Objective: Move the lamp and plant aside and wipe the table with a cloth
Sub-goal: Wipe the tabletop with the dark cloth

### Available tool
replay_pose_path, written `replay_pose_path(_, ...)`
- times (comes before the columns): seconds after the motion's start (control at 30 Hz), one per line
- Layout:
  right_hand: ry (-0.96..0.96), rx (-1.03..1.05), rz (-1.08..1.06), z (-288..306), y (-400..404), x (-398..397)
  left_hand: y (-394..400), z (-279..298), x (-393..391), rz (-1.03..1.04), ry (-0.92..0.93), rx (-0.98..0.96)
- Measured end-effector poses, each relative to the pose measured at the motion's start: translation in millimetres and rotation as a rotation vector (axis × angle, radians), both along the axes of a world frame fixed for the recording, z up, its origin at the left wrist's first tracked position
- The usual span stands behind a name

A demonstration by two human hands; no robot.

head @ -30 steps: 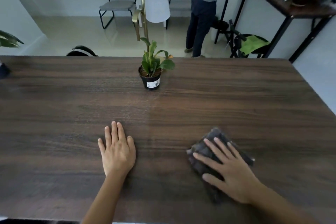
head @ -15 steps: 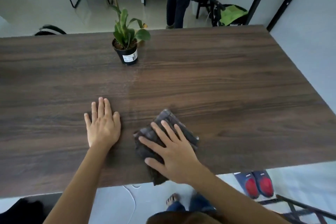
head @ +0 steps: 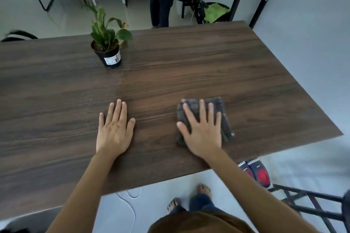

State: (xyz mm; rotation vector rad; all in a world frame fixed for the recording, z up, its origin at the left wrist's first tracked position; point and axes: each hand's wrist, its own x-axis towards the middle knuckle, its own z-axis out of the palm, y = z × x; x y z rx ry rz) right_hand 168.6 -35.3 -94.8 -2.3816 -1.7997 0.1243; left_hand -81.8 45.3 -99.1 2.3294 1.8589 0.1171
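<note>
The right hand (head: 202,130) lies flat, fingers spread, pressing the folded cloth (head: 205,117) to the table (head: 208,66), the left hand (head: 114,130) flat and empty beside it, nearer the plant (head: 108,43) far ahead.

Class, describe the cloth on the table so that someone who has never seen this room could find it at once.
Start at the dark wooden table. Near its right front edge, the right hand lies flat on a folded dark grey cloth. It is the only fabric on the table; the left hand rests on bare wood, and the potted plant stands far back.
</note>
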Motion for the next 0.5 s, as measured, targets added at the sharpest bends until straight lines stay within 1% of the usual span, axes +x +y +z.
replay_pose_path(0.03,-0.001,0.019,0.173,-2,-12,-32,-1,-1,0,-0.008,0.003,0.005)
replay_pose_path(0.07,0.012,-0.007,0.321,0,-25,-50,-1,-1,-1,-0.011,0.002,0.009)
replay_pose_path(0.1,0.010,-0.021,0.428,3,-38,-52,-1,0,-1,-0.008,-0.002,0.007)
replay_pose_path(0.13,0.017,-0.020,0.490,6,-49,-37,-1,1,-1,-0.002,-0.009,0.003)
replay_pose_path(0.17,0.028,-0.014,0.489,5,-58,-10,-2,1,-1,0.005,-0.016,0.003)
replay_pose_path(0.2,0.025,-0.018,0.431,4,-67,22,-3,2,-1,0.009,-0.019,0.006)
replay_pose_path(0.27,-0.061,-0.024,0.188,3,-78,94,-4,2,1,0.017,-0.020,0.012)
replay_pose_path(0.3,-0.092,-0.061,0.054,5,-79,128,-4,2,2,0.020,-0.021,0.010)
replay_pose_path(0.37,-0.082,-0.153,-0.141,10,-74,171,-3,2,2,0.019,-0.019,0.009)
replay_pose_path(0.43,-0.021,-0.152,-0.320,13,-59,172,-3,3,2,0.017,-0.017,0.013)
replay_pose_path(0.47,0.011,-0.134,-0.400,12,-49,157,-3,3,2,0.017,-0.021,0.012)
replay_pose_path(0.5,0.024,-0.118,-0.422,10,-42,134,-4,2,2,0.018,-0.028,0.014)
